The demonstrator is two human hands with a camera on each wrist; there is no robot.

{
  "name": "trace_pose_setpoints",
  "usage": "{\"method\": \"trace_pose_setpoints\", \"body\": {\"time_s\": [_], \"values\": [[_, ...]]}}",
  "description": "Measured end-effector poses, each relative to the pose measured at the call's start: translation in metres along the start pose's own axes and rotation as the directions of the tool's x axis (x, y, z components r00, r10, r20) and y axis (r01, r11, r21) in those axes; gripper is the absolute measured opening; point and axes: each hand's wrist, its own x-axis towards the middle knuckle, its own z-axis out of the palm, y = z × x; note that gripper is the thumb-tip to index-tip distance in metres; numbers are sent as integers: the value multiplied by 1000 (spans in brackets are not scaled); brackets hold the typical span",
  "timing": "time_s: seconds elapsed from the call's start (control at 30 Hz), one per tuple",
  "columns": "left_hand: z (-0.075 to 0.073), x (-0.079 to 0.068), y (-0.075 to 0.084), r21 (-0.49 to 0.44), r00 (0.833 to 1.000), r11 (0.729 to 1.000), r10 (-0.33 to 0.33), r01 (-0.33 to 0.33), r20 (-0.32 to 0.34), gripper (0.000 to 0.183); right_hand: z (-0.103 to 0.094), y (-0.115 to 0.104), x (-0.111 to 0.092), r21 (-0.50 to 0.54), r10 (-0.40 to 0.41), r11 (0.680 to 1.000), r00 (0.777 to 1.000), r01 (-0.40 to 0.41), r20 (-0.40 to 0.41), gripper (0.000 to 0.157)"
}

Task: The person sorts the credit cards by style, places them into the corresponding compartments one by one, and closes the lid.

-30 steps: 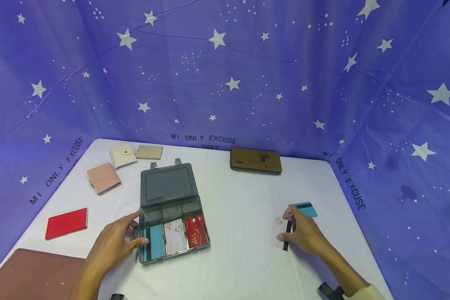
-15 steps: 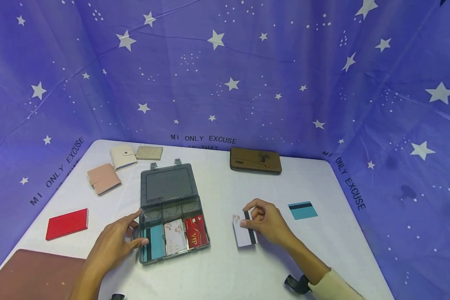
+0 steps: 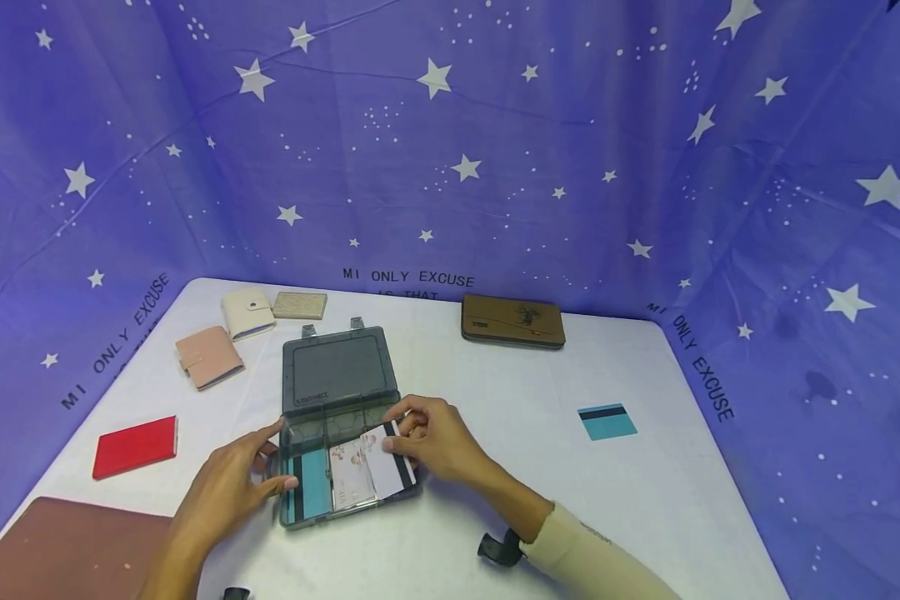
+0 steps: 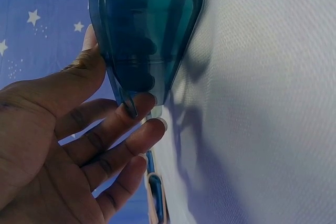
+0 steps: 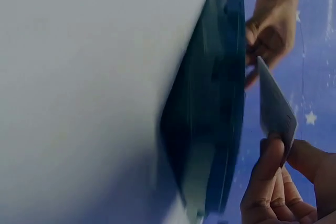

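A translucent grey plastic box (image 3: 352, 508) lies with its lid (image 3: 339, 367) folded back on the table. My left hand (image 3: 228, 483) grips the box's left side, its thumb over the rim; the left wrist view shows that hand (image 4: 79, 114) at the box wall (image 4: 147, 30). In the box's front row are a blue card (image 3: 316, 483) with a black stripe and a whitish card (image 3: 347, 483). My right hand (image 3: 442, 442) pinches a white card (image 3: 382, 467) with a black stripe, held above the front right compartment and hiding it. The right wrist view shows this card (image 5: 275, 111) tilted above the rim.
Another blue card (image 3: 607, 422) lies at the right. A brown wallet (image 3: 513, 322) is at the back. On the left are a cream card holder (image 3: 247, 312), a pink one (image 3: 208, 357), a beige block (image 3: 299, 305), a red booklet (image 3: 135, 447) and a brown flat item (image 3: 67, 550).
My right hand lifted the white card from beside the blue card on the right and carried it left, over the box. My left hand has stayed at the box.
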Motion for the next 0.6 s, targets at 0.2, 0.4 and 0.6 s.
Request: {"method": "trace_pose_setpoints", "body": {"time_s": [0.2,0.4,0.6], "values": [[1,-1,-1,-8,1000,1000,13,-13,-13,88,26,-4,12,-48,-24,998,997,27,75,34],[1,-2,-1,-6,1000,1000,15,-15,-19,88,30,-8,14,-66,-24,997,997,29,71,39],[2,-2,-3,-2,999,999,33,-33,-26,87,19,-6,10,-94,-23,995,1000,23,3,35]]}}
